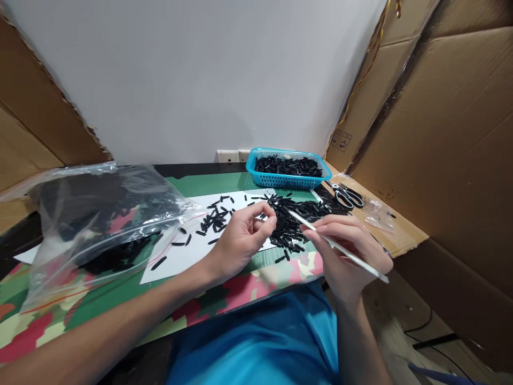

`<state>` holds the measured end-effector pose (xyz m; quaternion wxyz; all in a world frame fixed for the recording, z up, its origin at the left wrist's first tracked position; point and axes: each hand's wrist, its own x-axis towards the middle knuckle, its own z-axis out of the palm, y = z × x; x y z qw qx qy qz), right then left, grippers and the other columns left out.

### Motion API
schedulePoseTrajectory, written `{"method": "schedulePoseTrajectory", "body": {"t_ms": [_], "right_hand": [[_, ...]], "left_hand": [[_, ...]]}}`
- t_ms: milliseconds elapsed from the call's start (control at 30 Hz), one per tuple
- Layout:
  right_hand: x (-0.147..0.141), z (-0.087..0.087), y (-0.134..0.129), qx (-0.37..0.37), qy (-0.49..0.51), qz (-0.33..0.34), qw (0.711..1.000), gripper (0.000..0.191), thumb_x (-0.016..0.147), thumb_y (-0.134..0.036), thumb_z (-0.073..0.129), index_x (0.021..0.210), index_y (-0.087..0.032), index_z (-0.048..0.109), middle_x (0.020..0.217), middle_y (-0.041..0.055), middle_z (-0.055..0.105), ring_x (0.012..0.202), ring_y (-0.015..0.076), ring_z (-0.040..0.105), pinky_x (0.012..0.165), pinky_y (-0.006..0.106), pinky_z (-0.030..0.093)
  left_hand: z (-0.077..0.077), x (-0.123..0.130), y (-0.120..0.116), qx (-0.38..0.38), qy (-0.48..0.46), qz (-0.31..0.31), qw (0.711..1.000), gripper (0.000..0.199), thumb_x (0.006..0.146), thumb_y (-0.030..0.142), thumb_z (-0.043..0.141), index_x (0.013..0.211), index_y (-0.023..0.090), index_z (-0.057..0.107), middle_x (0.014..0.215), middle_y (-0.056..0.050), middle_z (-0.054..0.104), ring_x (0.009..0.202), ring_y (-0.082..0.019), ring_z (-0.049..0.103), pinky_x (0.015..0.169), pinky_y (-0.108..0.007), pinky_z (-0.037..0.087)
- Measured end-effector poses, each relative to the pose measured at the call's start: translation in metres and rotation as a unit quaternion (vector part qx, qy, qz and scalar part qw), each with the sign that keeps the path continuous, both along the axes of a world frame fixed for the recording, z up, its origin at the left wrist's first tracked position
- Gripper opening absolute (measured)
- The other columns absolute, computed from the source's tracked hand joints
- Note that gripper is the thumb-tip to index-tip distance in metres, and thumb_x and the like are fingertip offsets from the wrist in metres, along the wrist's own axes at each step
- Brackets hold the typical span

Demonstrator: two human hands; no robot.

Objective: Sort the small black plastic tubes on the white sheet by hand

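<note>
My left hand (244,233) is closed in a pinch above the white sheet of paper (160,270). Whatever its fingertips hold, if anything, is too small or hidden to make out. A slim white pen-like stick (340,249) lies in my right hand (348,251), gripped like a pencil, its tip pointing toward the left hand. Beneath the stick's tip spreads a heap of small black elongated pieces (290,227). More loose black pieces (216,220) are scattered on the paper, left of the heap.
A blue plastic basket (288,183) full of black pieces stands against the wall. To its right lie scissors (348,197) and a small clear bag (379,216). On the left sits a large clear zip bag (108,214) with black pieces. Cardboard walls (460,117) flank the table.
</note>
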<state>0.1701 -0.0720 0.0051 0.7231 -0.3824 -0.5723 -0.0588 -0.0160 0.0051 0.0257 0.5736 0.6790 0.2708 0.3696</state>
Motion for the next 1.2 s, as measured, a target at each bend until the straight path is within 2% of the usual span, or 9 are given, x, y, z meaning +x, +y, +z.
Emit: {"method": "schedulePoseTrajectory", "body": {"t_ms": [200, 367, 667, 933, 1200], "right_hand": [[-0.0042, -0.0007, -0.0025, 0.011, 0.028, 0.048, 0.998, 0.024, 0.085, -0.007, 0.086, 0.090, -0.024, 0.070, 0.082, -0.0005, 0.077, 0.072, 0.0203, 0.077, 0.062, 0.036, 0.067], [-0.0037, -0.0013, -0.0038, 0.010, -0.006, 0.069, 0.998, 0.024, 0.085, -0.006, 0.086, 0.091, -0.024, 0.070, 0.083, 0.0000, 0.077, 0.074, 0.0192, 0.077, 0.062, 0.034, 0.067], [-0.0023, -0.0037, -0.0038, -0.002, -0.051, 0.046, 0.998, 0.020, 0.088, -0.014, 0.087, 0.091, -0.025, 0.071, 0.086, 0.0018, 0.079, 0.074, 0.0200, 0.078, 0.062, 0.033, 0.067], [-0.0031, -0.0043, -0.0038, 0.005, -0.034, 0.057, 0.998, 0.024, 0.084, -0.008, 0.089, 0.093, -0.024, 0.073, 0.089, 0.0018, 0.079, 0.076, 0.0199, 0.078, 0.065, 0.034, 0.066], [-0.0019, -0.0057, -0.0029, -0.001, -0.067, 0.043, 0.997, 0.023, 0.085, -0.011, 0.089, 0.095, -0.024, 0.073, 0.090, 0.0026, 0.080, 0.075, 0.0194, 0.079, 0.062, 0.030, 0.065]], "left_hand": [[0.0037, -0.0003, -0.0023, 0.031, 0.004, 0.012, 0.999, 0.031, 0.097, 0.043, 0.074, 0.087, 0.020, 0.056, 0.055, 0.012, 0.037, 0.043, -0.003, 0.030, 0.041, -0.017, 0.020], [0.0005, -0.0004, -0.0007, 0.026, 0.002, 0.010, 1.000, 0.027, 0.095, 0.035, 0.077, 0.087, 0.020, 0.056, 0.055, 0.012, 0.037, 0.043, -0.003, 0.031, 0.041, -0.017, 0.020], [0.0055, 0.0000, -0.0008, 0.013, 0.002, 0.020, 1.000, 0.032, 0.096, 0.043, 0.075, 0.087, 0.021, 0.055, 0.053, 0.012, 0.035, 0.042, -0.003, 0.028, 0.040, -0.017, 0.016], [0.0022, -0.0010, 0.0002, 0.018, 0.000, 0.019, 1.000, 0.034, 0.098, 0.049, 0.072, 0.089, 0.021, 0.054, 0.055, 0.012, 0.035, 0.042, -0.003, 0.028, 0.042, -0.017, 0.017], [0.0032, -0.0001, -0.0010, 0.031, 0.010, 0.022, 0.999, 0.033, 0.098, 0.047, 0.072, 0.088, 0.020, 0.055, 0.055, 0.012, 0.035, 0.043, -0.003, 0.027, 0.043, -0.017, 0.017]]}}
